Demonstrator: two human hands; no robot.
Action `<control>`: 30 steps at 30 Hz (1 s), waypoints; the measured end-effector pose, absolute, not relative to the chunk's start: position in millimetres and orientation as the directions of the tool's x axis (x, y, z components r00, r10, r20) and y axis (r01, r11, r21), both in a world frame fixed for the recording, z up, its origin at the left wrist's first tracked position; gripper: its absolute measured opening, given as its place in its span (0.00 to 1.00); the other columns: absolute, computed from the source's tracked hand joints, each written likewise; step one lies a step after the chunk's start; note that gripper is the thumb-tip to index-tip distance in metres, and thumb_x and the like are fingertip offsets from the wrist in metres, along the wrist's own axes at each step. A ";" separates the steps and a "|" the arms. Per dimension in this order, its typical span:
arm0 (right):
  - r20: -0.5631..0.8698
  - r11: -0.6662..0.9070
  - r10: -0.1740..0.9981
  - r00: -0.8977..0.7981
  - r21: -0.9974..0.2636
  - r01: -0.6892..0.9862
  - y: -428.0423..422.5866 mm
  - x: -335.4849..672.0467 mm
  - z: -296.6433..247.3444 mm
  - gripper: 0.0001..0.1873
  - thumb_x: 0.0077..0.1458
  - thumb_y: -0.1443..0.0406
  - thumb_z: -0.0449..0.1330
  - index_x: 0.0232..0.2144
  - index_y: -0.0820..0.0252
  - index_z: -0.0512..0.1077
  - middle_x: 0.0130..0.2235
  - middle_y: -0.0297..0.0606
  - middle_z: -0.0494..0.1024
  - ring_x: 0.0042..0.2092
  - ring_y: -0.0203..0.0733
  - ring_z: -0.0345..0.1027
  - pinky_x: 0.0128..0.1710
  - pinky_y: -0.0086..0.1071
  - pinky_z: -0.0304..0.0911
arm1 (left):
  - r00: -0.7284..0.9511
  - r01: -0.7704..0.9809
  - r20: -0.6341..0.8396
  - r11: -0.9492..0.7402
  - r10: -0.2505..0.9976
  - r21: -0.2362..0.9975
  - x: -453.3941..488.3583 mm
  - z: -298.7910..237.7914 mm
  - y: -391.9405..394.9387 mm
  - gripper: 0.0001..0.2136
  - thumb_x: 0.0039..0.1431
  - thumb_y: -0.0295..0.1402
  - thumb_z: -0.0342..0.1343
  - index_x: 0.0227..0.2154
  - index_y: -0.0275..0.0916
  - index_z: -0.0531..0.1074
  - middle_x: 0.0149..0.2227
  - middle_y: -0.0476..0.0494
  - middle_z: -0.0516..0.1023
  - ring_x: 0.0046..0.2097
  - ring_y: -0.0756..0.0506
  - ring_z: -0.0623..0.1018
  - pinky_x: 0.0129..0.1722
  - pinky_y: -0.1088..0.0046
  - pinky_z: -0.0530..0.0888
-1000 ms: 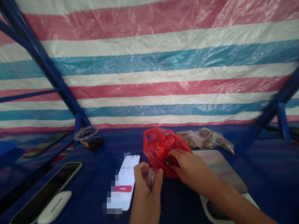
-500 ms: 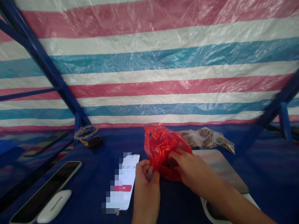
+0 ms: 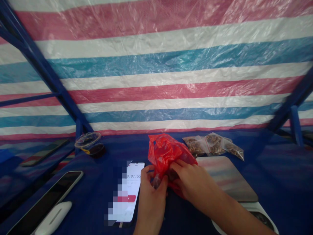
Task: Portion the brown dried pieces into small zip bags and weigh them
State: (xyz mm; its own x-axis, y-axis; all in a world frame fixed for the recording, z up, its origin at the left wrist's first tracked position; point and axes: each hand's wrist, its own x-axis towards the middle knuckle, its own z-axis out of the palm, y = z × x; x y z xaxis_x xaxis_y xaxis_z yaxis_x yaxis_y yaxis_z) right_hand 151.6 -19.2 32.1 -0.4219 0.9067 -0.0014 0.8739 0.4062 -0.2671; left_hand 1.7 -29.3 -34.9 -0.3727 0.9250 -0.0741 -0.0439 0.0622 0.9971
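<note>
A crumpled red plastic bag (image 3: 165, 148) stands on the blue surface between my hands. My left hand (image 3: 152, 195) is closed at its near left side, thumb and fingers pinching a small piece of clear plastic (image 3: 156, 180) that looks like part of a small bag. My right hand (image 3: 190, 178) is closed on the right side of the red bag, fingers curled into its folds. Its fingertips are hidden, so anything inside them cannot be made out. The bag's contents do not show.
A kitchen scale (image 3: 227, 178) lies right of the bag. Several zip bags of brown bits (image 3: 215, 145) lie behind. Left are a lit phone (image 3: 128, 186) with a timer, a dark phone (image 3: 49, 199), a white case (image 3: 55, 218) and a clear tub (image 3: 94, 148) of dark liquid.
My right hand has moved left, closer to my left hand, and its fingers are more curled. The red bag's right side is drawn in. The phone's timer has advanced a second.
</note>
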 end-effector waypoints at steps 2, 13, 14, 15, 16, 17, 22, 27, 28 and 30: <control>-0.024 0.367 0.920 -0.391 -0.300 0.881 -18.8 153.7 33.7 0.18 0.60 0.71 0.63 0.53 0.57 0.76 0.54 0.46 0.84 0.50 0.58 0.82 0.43 0.41 0.71 | -0.365 -0.034 -0.080 0.073 0.928 0.997 -1.8 -37.3 -27.8 0.27 0.44 0.35 0.69 0.48 0.42 0.67 0.40 0.43 0.79 0.27 0.44 0.80 0.19 0.71 0.75; 0.015 0.329 0.934 -0.357 -0.427 0.843 -16.9 165.6 29.4 0.20 0.60 0.72 0.61 0.54 0.57 0.78 0.54 0.47 0.84 0.54 0.59 0.79 0.52 0.45 0.70 | -0.312 -0.123 -0.154 0.121 0.938 0.985 -8.3 -28.6 -34.1 0.27 0.49 0.33 0.66 0.54 0.42 0.68 0.45 0.40 0.83 0.30 0.44 0.83 0.29 0.67 0.81; 0.015 0.336 0.931 -0.365 -0.426 0.840 -16.8 166.0 30.7 0.20 0.60 0.72 0.61 0.53 0.57 0.78 0.54 0.47 0.84 0.55 0.59 0.79 0.52 0.44 0.69 | -0.297 -0.128 -0.169 0.136 0.940 0.982 -8.1 -27.9 -33.9 0.27 0.50 0.33 0.66 0.54 0.41 0.68 0.43 0.40 0.83 0.30 0.44 0.84 0.31 0.66 0.82; 0.014 0.343 0.928 -0.373 -0.423 0.839 -16.9 166.4 32.2 0.21 0.60 0.73 0.60 0.53 0.57 0.78 0.54 0.46 0.84 0.55 0.58 0.78 0.53 0.44 0.69 | -0.293 -0.134 -0.175 0.141 0.940 0.981 -8.1 -27.9 -33.4 0.27 0.50 0.34 0.66 0.54 0.41 0.68 0.42 0.41 0.83 0.30 0.44 0.84 0.31 0.66 0.82; 0.013 0.350 0.925 -0.379 -0.416 0.839 -16.9 166.7 34.0 0.22 0.59 0.74 0.60 0.54 0.57 0.78 0.55 0.46 0.84 0.56 0.58 0.78 0.53 0.44 0.69 | -0.295 -0.142 -0.173 0.136 0.940 0.981 -8.0 -28.3 -32.6 0.27 0.50 0.35 0.66 0.54 0.40 0.68 0.41 0.41 0.84 0.31 0.43 0.84 0.31 0.66 0.82; 0.010 0.357 0.922 -0.386 -0.407 0.841 -17.0 166.9 35.7 0.25 0.58 0.75 0.59 0.55 0.56 0.78 0.56 0.46 0.83 0.56 0.58 0.78 0.54 0.44 0.69 | -0.295 -0.150 -0.168 0.128 0.941 0.980 -8.0 -28.9 -31.9 0.27 0.50 0.35 0.67 0.53 0.40 0.68 0.41 0.40 0.84 0.32 0.43 0.85 0.31 0.66 0.82; 0.034 0.408 0.903 -0.428 -0.380 0.830 -17.8 167.1 38.0 0.31 0.57 0.77 0.57 0.60 0.56 0.75 0.62 0.46 0.79 0.61 0.59 0.74 0.59 0.46 0.66 | -0.296 -0.180 -0.155 0.105 0.942 0.978 -5.9 -27.2 -35.3 0.25 0.52 0.37 0.68 0.52 0.41 0.68 0.44 0.38 0.83 0.38 0.41 0.85 0.33 0.66 0.82; 0.053 0.392 0.913 -0.404 -0.388 0.835 -17.2 166.0 30.3 0.25 0.58 0.72 0.61 0.57 0.56 0.77 0.55 0.47 0.84 0.58 0.60 0.77 0.57 0.46 0.67 | -0.310 -0.241 -0.166 0.092 0.936 0.966 -0.2 -19.4 -43.2 0.22 0.55 0.37 0.67 0.51 0.42 0.70 0.45 0.40 0.83 0.42 0.41 0.85 0.35 0.68 0.82; 0.042 0.375 0.920 -0.391 -0.389 0.841 -17.0 165.6 29.2 0.23 0.59 0.71 0.61 0.56 0.57 0.77 0.55 0.48 0.84 0.57 0.61 0.77 0.56 0.46 0.67 | -0.310 -0.256 -0.169 0.090 0.936 0.962 0.6 -18.2 -43.8 0.22 0.55 0.37 0.67 0.51 0.42 0.70 0.45 0.40 0.83 0.42 0.41 0.85 0.36 0.68 0.82; 0.024 0.343 0.931 -0.365 -0.407 0.847 -16.8 165.0 28.5 0.21 0.59 0.70 0.62 0.55 0.57 0.78 0.53 0.48 0.85 0.55 0.61 0.78 0.53 0.45 0.68 | -0.304 -0.286 -0.175 0.086 0.936 0.954 1.6 -16.1 -43.9 0.21 0.56 0.38 0.67 0.51 0.42 0.70 0.45 0.40 0.83 0.42 0.41 0.85 0.37 0.68 0.82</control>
State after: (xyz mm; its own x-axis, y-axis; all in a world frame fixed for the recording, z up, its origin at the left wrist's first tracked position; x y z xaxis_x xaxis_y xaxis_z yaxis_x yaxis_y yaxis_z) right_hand 165.0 -16.8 28.5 -0.3653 0.9306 0.0236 0.8466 0.3426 -0.4072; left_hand 1.6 -43.9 -16.1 -0.3039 0.9364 -0.1754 -0.2855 0.0861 0.9545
